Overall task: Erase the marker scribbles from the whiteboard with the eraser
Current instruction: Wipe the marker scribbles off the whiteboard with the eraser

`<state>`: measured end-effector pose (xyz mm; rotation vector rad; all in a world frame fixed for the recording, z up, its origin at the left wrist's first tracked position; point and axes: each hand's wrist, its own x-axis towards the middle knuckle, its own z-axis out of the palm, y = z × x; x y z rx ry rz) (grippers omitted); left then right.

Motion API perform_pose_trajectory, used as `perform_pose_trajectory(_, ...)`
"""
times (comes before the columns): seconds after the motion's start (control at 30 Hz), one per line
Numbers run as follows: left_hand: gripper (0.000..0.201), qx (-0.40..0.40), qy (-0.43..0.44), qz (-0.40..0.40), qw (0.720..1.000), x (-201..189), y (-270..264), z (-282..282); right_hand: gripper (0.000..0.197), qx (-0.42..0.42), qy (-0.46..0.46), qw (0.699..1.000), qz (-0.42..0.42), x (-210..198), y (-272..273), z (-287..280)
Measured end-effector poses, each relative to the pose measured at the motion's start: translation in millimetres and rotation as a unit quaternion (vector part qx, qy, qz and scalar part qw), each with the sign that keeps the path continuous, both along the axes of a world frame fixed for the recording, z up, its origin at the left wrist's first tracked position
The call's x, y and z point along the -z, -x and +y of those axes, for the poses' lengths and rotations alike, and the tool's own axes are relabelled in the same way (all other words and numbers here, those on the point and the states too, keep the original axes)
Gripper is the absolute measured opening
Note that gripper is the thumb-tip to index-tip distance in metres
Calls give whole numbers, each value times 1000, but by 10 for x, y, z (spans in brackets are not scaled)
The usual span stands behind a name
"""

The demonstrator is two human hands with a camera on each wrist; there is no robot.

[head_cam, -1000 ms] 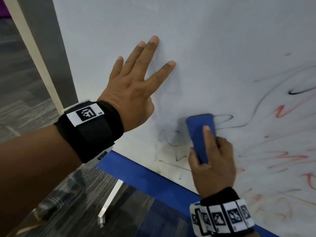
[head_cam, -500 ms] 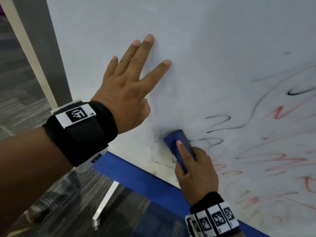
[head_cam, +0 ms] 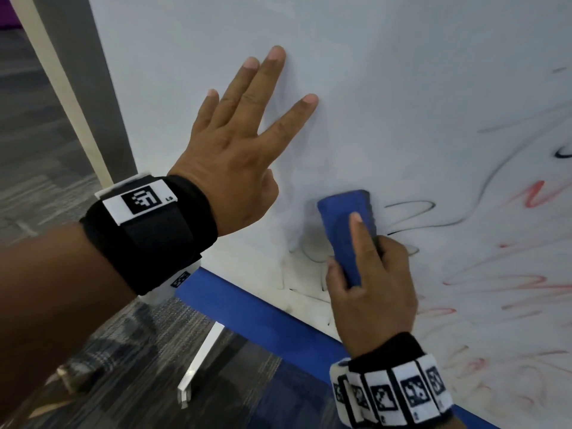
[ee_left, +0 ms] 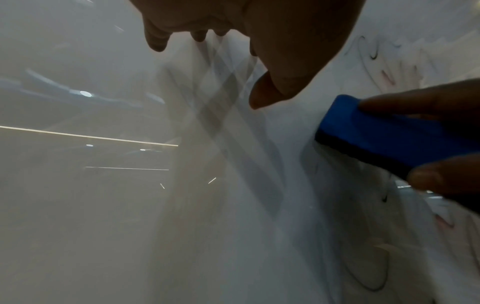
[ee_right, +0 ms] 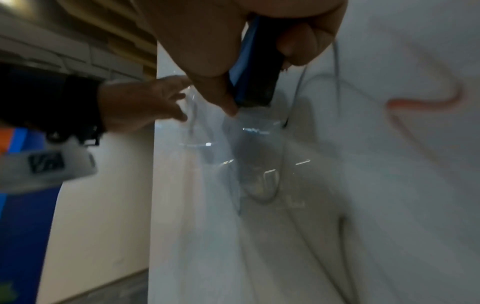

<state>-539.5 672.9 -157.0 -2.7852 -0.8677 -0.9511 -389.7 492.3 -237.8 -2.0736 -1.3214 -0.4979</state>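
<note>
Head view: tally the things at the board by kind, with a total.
Hands: 2, the left hand flat on the board, the right hand gripping the eraser
Eraser: 1
Whiteboard: 1
Wristbands: 2
Total: 6

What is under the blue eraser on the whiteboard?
The eraser, held by the right hand, lies on the whiteboard. Black scribbles emerge beside it; any marks beneath are covered.

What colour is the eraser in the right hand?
Blue on top, with a dark wiping pad; the eraser shows best in the head view.
</note>
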Motion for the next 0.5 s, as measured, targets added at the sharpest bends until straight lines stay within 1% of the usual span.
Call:
perform_pose_trajectory(0.03,100,1,1,-2,1000,7,-1,1,79,-19,48,999,3,107,39,58)
perform_pose_trajectory(0.1,99,1,6,-9,1000,15,9,1,91,-53,190,980,-16,444,151,97)
perform_pose_trajectory(0.13,99,3,7,-10,1000,20,12,-1,96,-58,234,970,-26,577,161,67)
perform_pose_trajectory(0.17,98,6,6,-10,1000,23,15,2,96,-55,242,968,-27,613,133,33)
perform_pose_trajectory(0.2,98,8,4,-8,1000,26,16,5,92,-45,218,975,-14,547,112,0)
perform_pose_trajectory(0.23,98,9,1,-8,1000,30,21,13,86,-36,168,985,-2,452,87,-23)
perform_pose_trajectory(0.3,98,10,-8,-7,1000,47,32,33,77,-20,40,999,-9,251,47,-39)
perform_pose_trajectory(0.33,99,11,-14,-7,1000,59,35,42,75,-14,1,1000,-14,194,32,-9)
perform_pose_trajectory(0.37,99,11,-19,-7,1000,73,36,52,74,-15,-8,1000,-16,198,31,42)
perform_pose_trajectory(0.4,99,10,-21,-8,1000,87,34,56,76,-21,21,999,-13,271,50,99)
perform_pose_trajectory(0.43,100,9,-21,-7,1000,97,33,60,80,-33,90,995,-12,427,70,128)
perform_pose_trajectory(0.5,99,10,-21,-6,1000,110,26,61,97,-62,239,969,-32,875,80,74)
